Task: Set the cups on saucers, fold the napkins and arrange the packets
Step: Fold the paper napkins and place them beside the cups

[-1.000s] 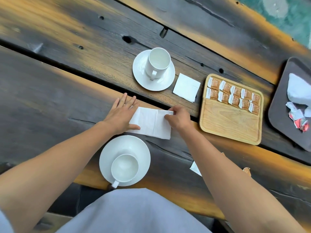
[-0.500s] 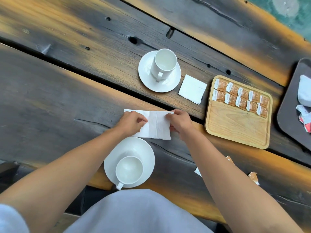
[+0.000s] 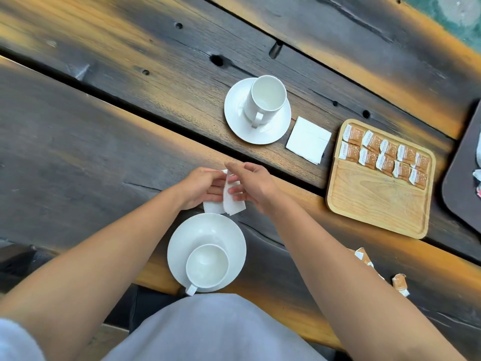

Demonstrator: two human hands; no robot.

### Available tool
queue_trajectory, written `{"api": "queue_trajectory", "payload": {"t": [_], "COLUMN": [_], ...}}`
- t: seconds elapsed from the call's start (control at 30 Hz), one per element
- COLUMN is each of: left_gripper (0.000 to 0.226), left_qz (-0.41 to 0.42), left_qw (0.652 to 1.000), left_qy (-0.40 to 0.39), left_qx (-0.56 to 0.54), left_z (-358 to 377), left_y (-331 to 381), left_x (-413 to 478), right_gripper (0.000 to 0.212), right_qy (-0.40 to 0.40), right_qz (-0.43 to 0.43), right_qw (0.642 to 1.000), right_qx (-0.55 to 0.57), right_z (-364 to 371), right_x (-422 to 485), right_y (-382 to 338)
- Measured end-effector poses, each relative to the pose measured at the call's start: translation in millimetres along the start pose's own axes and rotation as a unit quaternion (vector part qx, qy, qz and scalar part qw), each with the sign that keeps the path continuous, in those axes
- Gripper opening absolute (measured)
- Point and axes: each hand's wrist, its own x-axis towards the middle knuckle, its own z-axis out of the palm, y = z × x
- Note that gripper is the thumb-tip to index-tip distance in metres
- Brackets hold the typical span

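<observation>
On table (image 3: 104, 142), 2 cups (image 3: 268, 97), 10 tray pkts (image 3: 385, 157), 1 napkin (image 3: 229, 201) held

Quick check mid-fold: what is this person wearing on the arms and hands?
Both forearms are bare. The left hand and right hand show no gloves, rings or watch. A pale blue-grey sleeve shows only at the left upper arm, in the frame's bottom corner.

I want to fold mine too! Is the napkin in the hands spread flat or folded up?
Folded, not flat: the napkin is doubled over, its layers held between the left hand and the right hand.
</observation>
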Motion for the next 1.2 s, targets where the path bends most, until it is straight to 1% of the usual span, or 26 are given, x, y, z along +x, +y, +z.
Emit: {"api": "queue_trajectory", "payload": {"t": [0.07, 0.13, 0.2, 0.27, 0.33, 0.5, 0.6, 0.67, 0.73, 0.8, 0.83, 0.9, 0.97, 1.07, 1.13, 1.2], "left_gripper": [0.037, 0.056, 0.065, 0.061, 0.052, 0.035, 0.023, 0.028, 0.03, 0.026, 0.023, 0.018, 0.013, 0.008, 0.008, 0.01], "left_qz": [-0.035, -0.065, -0.078, -0.075, -0.062, -0.005, 0.059, 0.117, 0.155, 0.163, 0.165, 0.176, 0.189, 0.208, 0.223, 0.234], "left_qw": [0.996, 0.992, 0.991, 0.991, 0.993, 0.992, 0.977, 0.948, 0.909, 0.888, 0.881, 0.872, 0.866, 0.854, 0.845, 0.835], "left_qy": [0.002, 0.008, 0.02, 0.038, 0.058, 0.127, 0.199, 0.256, 0.286, 0.298, 0.304, 0.313, 0.318, 0.322, 0.316, 0.312], "left_qx": [-0.079, -0.106, -0.106, -0.102, -0.085, -0.002, 0.044, 0.149, 0.262, 0.311, 0.322, 0.332, 0.337, 0.351, 0.37, 0.388], "left_z": [-8, -18, -27, -33, -38, -45, -41, -39, -36, -34, -34, -35, -37, -39, -40, -41], "left_y": [1, 1, -1, -2, -4, -4, -3, -4, -5, -5, -6, -6, -6, -6, -7, -6], "left_x": [-2, -4, -7, -10, -12, -17, -17, -13, -9, -4, -2, 1, 2, 4, 5, 6], "right_gripper": [0.044, 0.05, 0.045, 0.037, 0.031, 0.021, 0.018, 0.015, 0.011, 0.009, 0.013, 0.022, 0.03, 0.039, 0.05, 0.06], "right_qy": [-0.003, 0.005, 0.015, 0.021, 0.03, 0.057, 0.068, 0.079, 0.083, 0.079, 0.079, 0.088, 0.098, 0.077, 0.052, 0.023], "right_qz": [0.003, 0.013, 0.012, 0.003, -0.004, -0.018, -0.022, -0.026, -0.028, -0.036, -0.049, -0.104, -0.177, -0.259, -0.276, -0.267], "right_qw": [1.0, 0.999, 0.998, 0.996, 0.992, 0.99, 0.991, 0.99, 0.989, 0.986, 0.983, 0.963, 0.924, 0.861, 0.815, 0.78], "right_qx": [-0.028, -0.036, -0.055, -0.091, -0.121, -0.129, -0.114, -0.115, -0.122, -0.14, -0.159, -0.234, -0.326, -0.431, -0.506, -0.565], "right_z": [6, 8, 8, 8, 9, 10, 11, 11, 11, 11, 10, 9, 7, 9, 11, 14], "right_x": [3, 7, 11, 15, 18, 25, 28, 29, 31, 32, 32, 31, 26, 22, 22, 24], "right_y": [-2, -4, -2, 3, 9, 16, 18, 19, 20, 21, 22, 23, 24, 26, 28, 29]}}
